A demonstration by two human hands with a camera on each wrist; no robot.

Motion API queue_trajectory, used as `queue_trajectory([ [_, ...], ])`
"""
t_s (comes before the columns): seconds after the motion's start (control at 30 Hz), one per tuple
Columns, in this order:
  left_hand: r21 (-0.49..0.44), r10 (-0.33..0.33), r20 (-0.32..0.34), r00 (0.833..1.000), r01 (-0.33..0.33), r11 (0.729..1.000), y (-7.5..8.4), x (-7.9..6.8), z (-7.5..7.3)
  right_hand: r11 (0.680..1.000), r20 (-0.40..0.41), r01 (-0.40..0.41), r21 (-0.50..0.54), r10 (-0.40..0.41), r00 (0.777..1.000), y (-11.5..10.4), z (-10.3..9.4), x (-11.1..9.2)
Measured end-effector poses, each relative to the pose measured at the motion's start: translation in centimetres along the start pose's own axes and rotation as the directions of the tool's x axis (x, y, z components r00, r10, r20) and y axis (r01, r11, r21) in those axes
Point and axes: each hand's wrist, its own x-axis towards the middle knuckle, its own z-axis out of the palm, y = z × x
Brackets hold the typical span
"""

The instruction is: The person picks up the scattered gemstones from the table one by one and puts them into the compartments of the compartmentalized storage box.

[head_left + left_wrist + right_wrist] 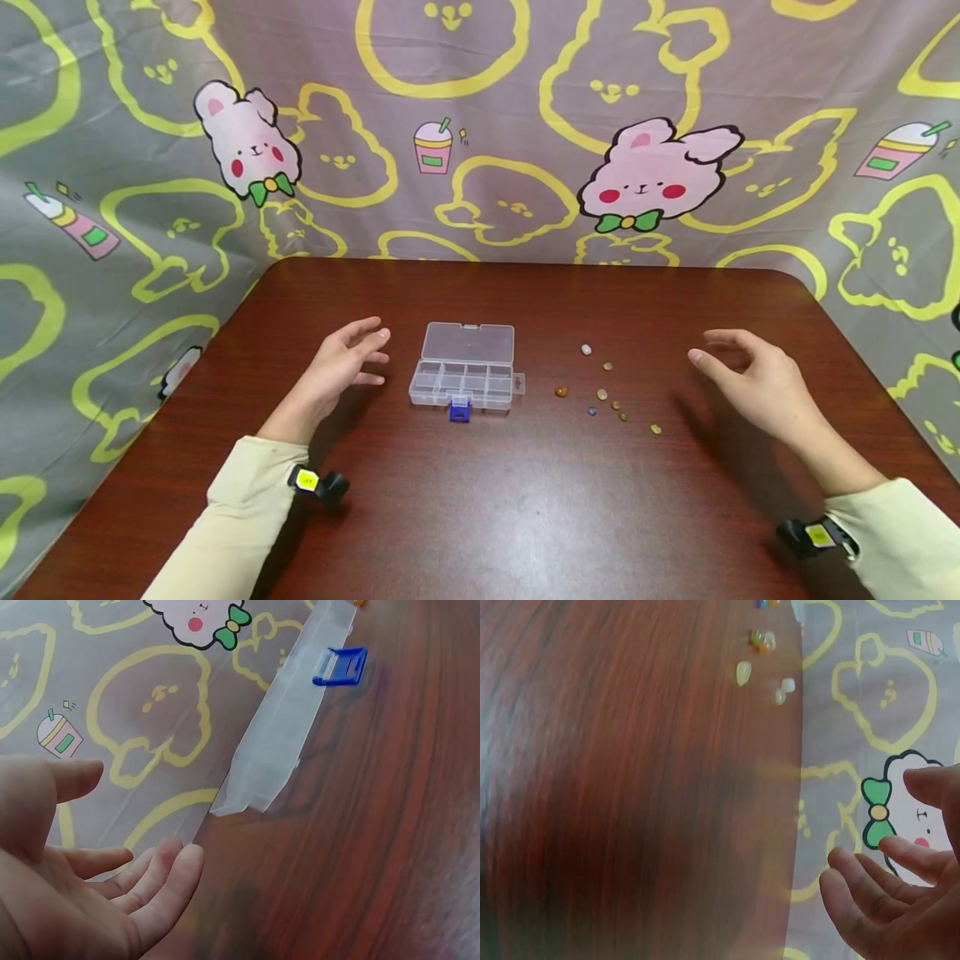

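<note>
A clear plastic compartment box lies on the table with its lid tipped back and a blue latch at the front. No stones show in its compartments. Left of the box hovers my left hand, fingers loosely spread and holding nothing. Several small polished stones lie scattered right of the box, among them a white stone, an amber stone, a blue stone and a yellow-green stone. Farther right my right hand is raised above the table, its fingers relaxed and bent, touching nothing.
The dark red-brown wooden table has rounded far corners. A grey cloth with cartoon rabbits and yellow outlines hangs behind it and along both sides. Each wrist carries a strapped camera, such as the left wrist camera.
</note>
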Motion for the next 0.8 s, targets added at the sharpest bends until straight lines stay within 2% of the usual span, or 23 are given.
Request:
queue_trajectory([
  [0.3,-0.039,-0.040,0.062,0.997,0.043,0.998,-0.6,0.4,1.3,0.975,0.093,-0.047,0.215,0.028,0.995,-1.2,0.4,-0.6],
  [0.57,-0.046,-0.037,0.099,0.994,0.041,0.998,-1.2,0.6,2.4,0.951,0.183,-0.079,0.298,0.024,0.983,-2.0,1.2,-1.7],
  [0.8,-0.041,-0.056,0.103,0.993,0.060,0.997,-1.7,0.9,3.1,0.929,0.262,-0.118,0.351,0.023,0.965,-1.8,1.6,-2.7],
])
